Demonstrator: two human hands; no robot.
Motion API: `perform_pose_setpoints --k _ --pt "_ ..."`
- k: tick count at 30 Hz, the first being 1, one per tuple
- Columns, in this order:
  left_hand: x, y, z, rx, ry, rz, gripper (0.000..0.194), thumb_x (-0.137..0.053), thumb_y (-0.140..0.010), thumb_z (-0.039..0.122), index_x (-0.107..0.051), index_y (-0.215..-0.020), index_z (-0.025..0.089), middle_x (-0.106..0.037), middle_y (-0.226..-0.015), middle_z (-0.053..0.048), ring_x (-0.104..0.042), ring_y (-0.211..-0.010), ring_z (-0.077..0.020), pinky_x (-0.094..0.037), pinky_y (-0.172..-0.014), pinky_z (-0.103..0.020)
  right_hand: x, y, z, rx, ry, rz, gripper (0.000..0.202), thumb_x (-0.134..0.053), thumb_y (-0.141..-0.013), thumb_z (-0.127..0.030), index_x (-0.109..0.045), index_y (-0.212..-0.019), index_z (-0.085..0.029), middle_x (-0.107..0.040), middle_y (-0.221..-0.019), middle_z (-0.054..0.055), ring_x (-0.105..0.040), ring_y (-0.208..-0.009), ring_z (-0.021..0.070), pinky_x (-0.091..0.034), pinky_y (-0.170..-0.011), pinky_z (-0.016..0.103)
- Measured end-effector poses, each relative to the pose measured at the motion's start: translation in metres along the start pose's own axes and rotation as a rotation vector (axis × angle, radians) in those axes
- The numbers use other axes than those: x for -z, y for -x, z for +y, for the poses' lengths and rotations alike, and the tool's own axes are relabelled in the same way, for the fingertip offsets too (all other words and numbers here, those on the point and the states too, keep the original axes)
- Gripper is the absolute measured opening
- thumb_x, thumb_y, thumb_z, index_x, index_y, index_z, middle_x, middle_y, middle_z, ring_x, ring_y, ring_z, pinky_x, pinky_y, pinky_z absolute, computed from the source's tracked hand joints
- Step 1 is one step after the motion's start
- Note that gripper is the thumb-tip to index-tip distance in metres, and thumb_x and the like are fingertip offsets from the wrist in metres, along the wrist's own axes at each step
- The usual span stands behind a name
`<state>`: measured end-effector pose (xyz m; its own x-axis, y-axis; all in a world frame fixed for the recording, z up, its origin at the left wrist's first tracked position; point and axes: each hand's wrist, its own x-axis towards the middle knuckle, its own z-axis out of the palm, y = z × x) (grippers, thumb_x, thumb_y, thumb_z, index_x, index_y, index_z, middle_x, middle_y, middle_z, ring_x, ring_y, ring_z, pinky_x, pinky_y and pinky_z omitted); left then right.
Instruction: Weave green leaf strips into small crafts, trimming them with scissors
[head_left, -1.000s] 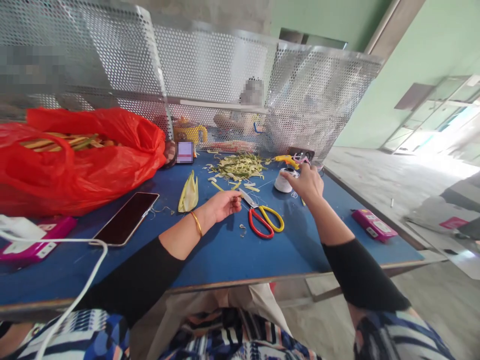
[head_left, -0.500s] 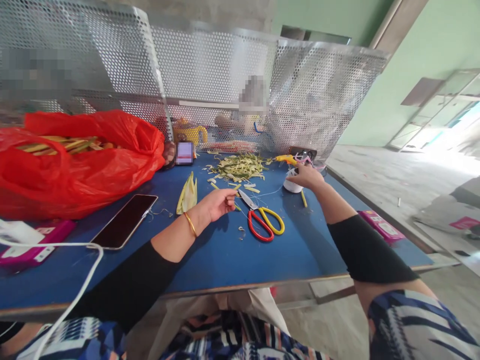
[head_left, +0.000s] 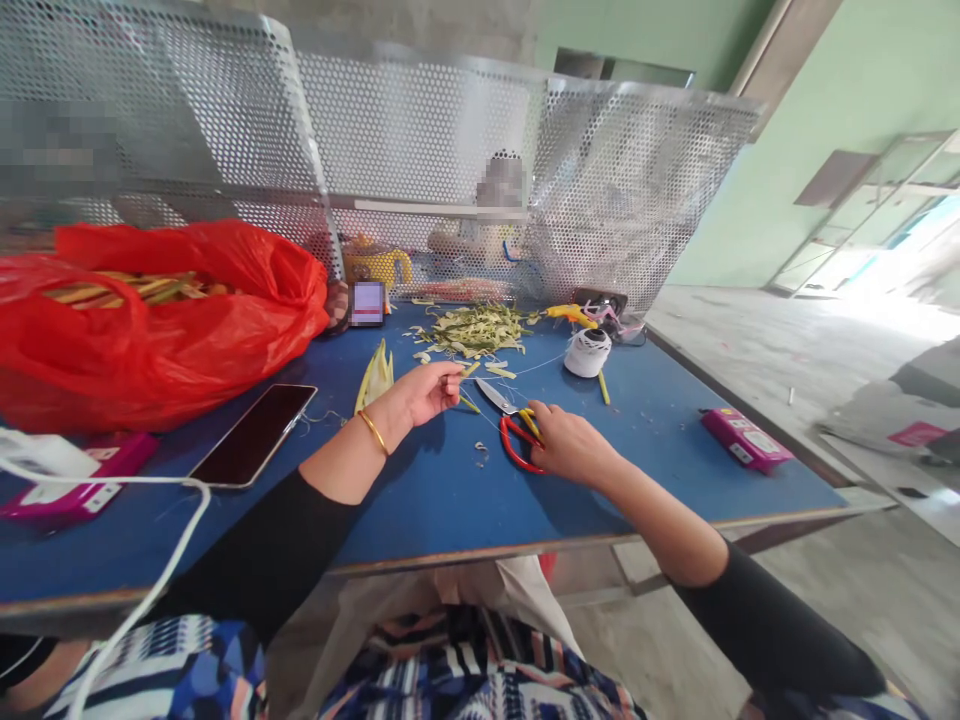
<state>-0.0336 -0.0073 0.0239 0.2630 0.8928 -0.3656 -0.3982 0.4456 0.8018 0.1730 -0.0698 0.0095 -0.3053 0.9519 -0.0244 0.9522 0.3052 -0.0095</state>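
My left hand (head_left: pixel 435 393) is closed, its fingertips pinching a thin white thread that runs right to a white spool (head_left: pixel 587 355). A small yellow-green piece shows at those fingertips. My right hand (head_left: pixel 556 437) grips the handles of the scissors (head_left: pixel 520 443), one red and one yellow, which lie on the blue table. The blades point up and left, near my left hand. A pale husk (head_left: pixel 375 378) lies left of my left hand. Beyond the hands is a pile of green-yellow scraps (head_left: pixel 480 330). One green stem (head_left: pixel 604 388) rests by the spool.
A large red plastic bag (head_left: pixel 225 340) of stalks fills the left side. Nearby are a dark phone (head_left: pixel 255 436), a magenta pack and a white cable (head_left: pixel 196 525). Another magenta pack (head_left: pixel 745 439) lies at right. A perforated metal screen (head_left: pixel 420 130) stands behind the table.
My right hand has left the spool, come nearer to me and taken hold of the scissors' handles. My left hand has stayed nearly in place. The view has shifted slightly.
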Motion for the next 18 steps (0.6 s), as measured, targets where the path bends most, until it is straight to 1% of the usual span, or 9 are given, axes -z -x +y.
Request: perform_pose_setpoints --k 2,4,5,7,9,11,13,15,18 --pt "-0.001 0.001 0.0 0.001 -0.003 -0.008 0.035 -0.045 -0.089 0.005 -0.045 -0.056 0.016 -0.038 -0.044 0.006 -0.038 -0.034 -0.0031 -0.041 -0.039 -0.014 0.007 0.004 0.01 -0.015 -0.029 -0.074 0.055 -0.055 -0.069 -0.01 -0.053 -0.124 -0.009 -0.067 -0.1 0.017 -0.065 -0.084 0.0269 -0.041 -0.061 0.029" --pt "-0.002 0.001 -0.001 0.001 -0.001 -0.018 0.034 -0.046 -0.089 0.005 -0.046 -0.056 0.016 -0.038 -0.044 0.007 -0.038 -0.034 -0.0031 -0.041 -0.038 -0.014 0.013 0.009 0.026 -0.065 -0.181 -0.114 0.063 -0.06 -0.066 -0.012 -0.05 -0.129 -0.012 -0.069 -0.089 0.01 -0.064 -0.076 0.0231 -0.04 -0.058 0.027" --pt "-0.002 0.001 -0.002 0.003 0.001 -0.022 0.034 -0.047 -0.088 0.005 -0.046 -0.056 0.016 -0.039 -0.044 0.006 -0.038 -0.034 -0.0032 -0.041 -0.038 -0.014 0.014 0.013 0.033 -0.105 -0.297 -0.126 0.062 -0.062 -0.066 -0.014 -0.052 -0.127 -0.015 -0.068 -0.079 0.005 -0.062 -0.069 0.0201 -0.039 -0.056 0.026" --pt "-0.002 0.0 -0.003 0.008 0.007 -0.027 0.033 -0.049 -0.087 0.005 -0.048 -0.056 0.015 -0.04 -0.044 0.006 -0.039 -0.034 -0.0035 -0.041 -0.039 -0.015 0.014 0.022 0.046 -0.194 -0.61 -0.191 0.049 -0.068 -0.067 -0.026 -0.06 -0.114 -0.019 -0.059 -0.06 -0.004 -0.052 -0.052 0.0138 -0.037 -0.051 0.025" --pt "-0.002 -0.001 -0.004 0.01 0.014 -0.025 0.033 -0.049 -0.087 0.004 -0.049 -0.056 0.014 -0.041 -0.044 0.005 -0.039 -0.034 -0.0037 -0.041 -0.038 -0.015 0.013 0.031 0.053 -0.239 -0.987 -0.274 0.045 -0.071 -0.069 -0.043 -0.062 -0.105 -0.019 -0.053 -0.058 -0.006 -0.04 -0.042 0.0087 -0.032 -0.043 0.024" --pt "-0.002 -0.001 -0.005 0.011 0.017 -0.02 0.033 -0.048 -0.087 0.004 -0.05 -0.056 0.014 -0.041 -0.043 0.005 -0.039 -0.034 -0.0036 -0.042 -0.038 -0.015 0.012 0.038 0.052 -0.256 -1.307 -0.314 0.048 -0.071 -0.067 -0.055 -0.064 -0.097 -0.017 -0.053 -0.063 -0.004 -0.033 -0.039 0.0057 -0.029 -0.039 0.023" --pt "-0.002 -0.001 -0.006 0.008 0.014 -0.018 0.034 -0.048 -0.088 0.004 -0.05 -0.056 0.014 -0.04 -0.043 0.006 -0.038 -0.034 -0.0032 -0.042 -0.038 -0.015 0.013 0.043 0.045 -0.256 -1.525 -0.333 0.048 -0.073 -0.066 -0.058 -0.064 -0.09 -0.017 -0.055 -0.068 -0.002 -0.033 -0.041 0.0049 -0.03 -0.04 0.022" --pt "-0.003 0.0 -0.006 0.003 0.005 -0.018 0.035 -0.047 -0.088 0.004 -0.05 -0.055 0.014 -0.04 -0.043 0.006 -0.038 -0.034 -0.0027 -0.041 -0.039 -0.015 0.016 0.044 0.036 -0.27 -1.651 -0.352 0.043 -0.072 -0.068 -0.057 -0.063 -0.085 -0.019 -0.056 -0.07 -0.001 -0.037 -0.043 0.0065 -0.034 -0.043 0.023" --pt "-0.004 0.001 -0.006 -0.005 -0.013 -0.02 0.035 -0.048 -0.088 0.004 -0.049 -0.055 0.014 -0.039 -0.044 0.006 -0.038 -0.034 -0.0026 -0.041 -0.039 -0.014 0.019 0.042 0.026 -0.324 -1.735 -0.373 0.034 -0.061 -0.08 -0.055 -0.061 -0.084 -0.021 -0.057 -0.068 -0.001 -0.042 -0.046 0.0095 -0.038 -0.046 0.025"
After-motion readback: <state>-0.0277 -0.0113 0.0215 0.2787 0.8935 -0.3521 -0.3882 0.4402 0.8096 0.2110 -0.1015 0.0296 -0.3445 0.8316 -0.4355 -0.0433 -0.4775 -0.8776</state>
